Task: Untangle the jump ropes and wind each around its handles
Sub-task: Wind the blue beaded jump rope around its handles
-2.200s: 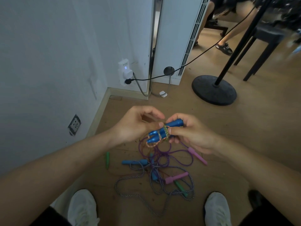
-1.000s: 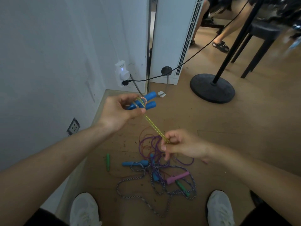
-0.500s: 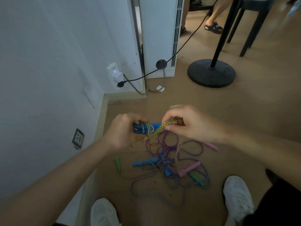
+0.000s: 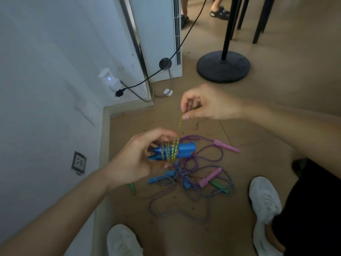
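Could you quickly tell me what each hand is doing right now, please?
Left hand: grips the blue handles.
Right hand: pinches the yellow rope.

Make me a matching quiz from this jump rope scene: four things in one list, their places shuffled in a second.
Things: 1 wrapped blue handles; 2 yellow rope's loose end; 3 pink handles; 4 white plug adapter.
Places: A on the wall; B gripped in the left hand; C lying on the floor; D pinched by the right hand.
Pairs: 1-B, 2-D, 3-C, 4-A.
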Available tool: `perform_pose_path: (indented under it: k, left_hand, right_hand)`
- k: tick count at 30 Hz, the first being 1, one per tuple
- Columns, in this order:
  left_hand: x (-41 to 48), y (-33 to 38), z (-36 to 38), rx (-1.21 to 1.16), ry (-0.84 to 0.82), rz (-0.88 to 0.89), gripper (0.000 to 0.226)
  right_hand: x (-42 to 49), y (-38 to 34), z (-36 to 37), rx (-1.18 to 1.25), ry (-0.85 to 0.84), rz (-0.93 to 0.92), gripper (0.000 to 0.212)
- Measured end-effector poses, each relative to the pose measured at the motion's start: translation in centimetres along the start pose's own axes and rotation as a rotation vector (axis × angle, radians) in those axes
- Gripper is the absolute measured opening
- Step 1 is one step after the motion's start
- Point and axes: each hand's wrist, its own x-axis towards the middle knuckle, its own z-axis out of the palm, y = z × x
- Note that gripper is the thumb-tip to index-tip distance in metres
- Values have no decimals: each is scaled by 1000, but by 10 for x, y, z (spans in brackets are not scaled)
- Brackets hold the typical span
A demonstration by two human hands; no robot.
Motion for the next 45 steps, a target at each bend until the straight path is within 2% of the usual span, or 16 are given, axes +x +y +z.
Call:
perform_pose_path:
  k: [4, 9, 14, 19, 24, 30, 32, 35, 38, 42, 45]
  left_hand:
    - [-2, 0, -4, 13, -30, 39, 66]
    - [-3, 3, -13, -207, 99, -47, 60]
    - [-1, 4, -21, -526, 343, -123, 56]
    - [4, -8, -25, -887, 579, -303, 63]
    - [5, -20, -34, -1018, 792, -422, 61]
    - [2, -36, -40, -659, 897, -534, 45]
    - [2, -43, -39, -401, 869, -522, 43]
    - [-1, -49, -37, -21, 698, -429, 49]
    - [-4, -52, -31, 274, 549, -287, 56]
    - [-3, -53, -21, 409, 345, -234, 57]
    - [-2, -48, -15, 397, 101, -161, 56]
  right_hand:
    - [2, 6, -7, 21, 8, 15, 18]
    - [5, 15, -4, 72, -21, 52, 16]
    - [4, 22, 15, 199, -70, 116, 22]
    - [-4, 20, 37, 286, -91, 150, 17]
    - [-18, 13, 61, 252, -141, 206, 10]
    - [-29, -5, 68, 75, -192, 129, 11]
    - [-30, -10, 65, 5, -191, 104, 9]
    - [-29, -19, 57, -166, -120, 23, 18]
    - [-27, -27, 47, -197, -59, 6, 15]
    - [-24, -33, 33, -294, -6, -47, 3]
    - [-21, -29, 24, -300, -5, -61, 7]
